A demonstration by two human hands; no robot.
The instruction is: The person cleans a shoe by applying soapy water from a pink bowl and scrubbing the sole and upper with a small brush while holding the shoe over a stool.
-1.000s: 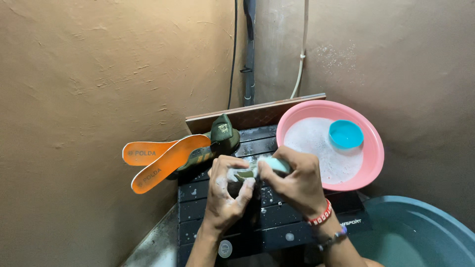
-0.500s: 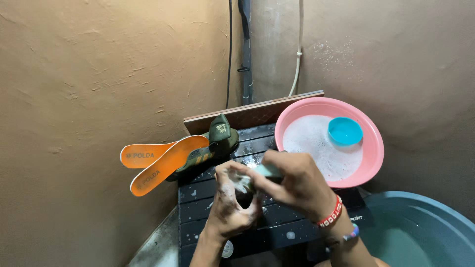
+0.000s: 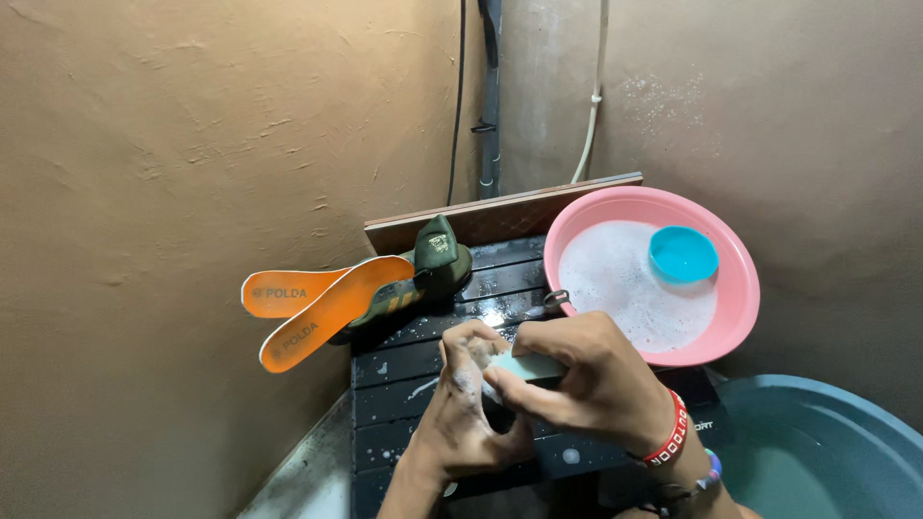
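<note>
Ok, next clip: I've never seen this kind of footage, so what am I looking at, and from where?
There is no machine here. One camera on a person's head looks down at their own bare hands. The left hand and the right hand meet over a black slatted surface, wet with suds, and the right hand grips a pale block, perhaps soap. Behind lie a dark green shoe and two orange insoles. To the right, a pink basin holds foamy water and a small blue cup. A teal tub stands lower right.
</note>
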